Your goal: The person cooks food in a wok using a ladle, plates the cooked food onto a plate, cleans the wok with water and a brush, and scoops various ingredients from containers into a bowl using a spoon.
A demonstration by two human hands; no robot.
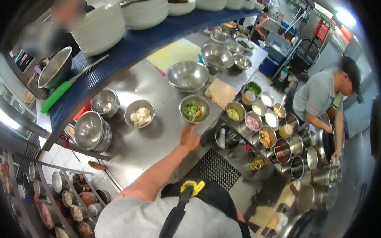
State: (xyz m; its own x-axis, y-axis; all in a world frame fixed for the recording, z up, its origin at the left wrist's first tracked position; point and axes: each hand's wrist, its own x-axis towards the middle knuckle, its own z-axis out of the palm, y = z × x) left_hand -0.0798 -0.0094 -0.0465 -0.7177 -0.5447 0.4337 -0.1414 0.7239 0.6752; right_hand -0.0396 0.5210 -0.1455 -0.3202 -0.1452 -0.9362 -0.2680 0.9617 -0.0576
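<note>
My left hand (190, 137) reaches over the steel counter (155, 155) with its fingers stretched towards the near rim of a small steel bowl (206, 114). It looks open, and I cannot tell whether the fingertips touch the rim. Chopped greens (193, 112) and paler bits lie in that bowl. To its left stands a steel bowl with white chunks (140, 117). A large steel mixing bowl (188, 75) sits behind, beside a folded tan cloth (221, 93). My right hand is out of sight.
On the right, several steel containers hold chopped onion (253, 122) and other ingredients. A co-worker (321, 94) bends over pots there. Stacked bowls (92, 131) stand at left. An overhead blue-lined shelf (147, 37) carries white bowls and a green-handled tool (57, 96).
</note>
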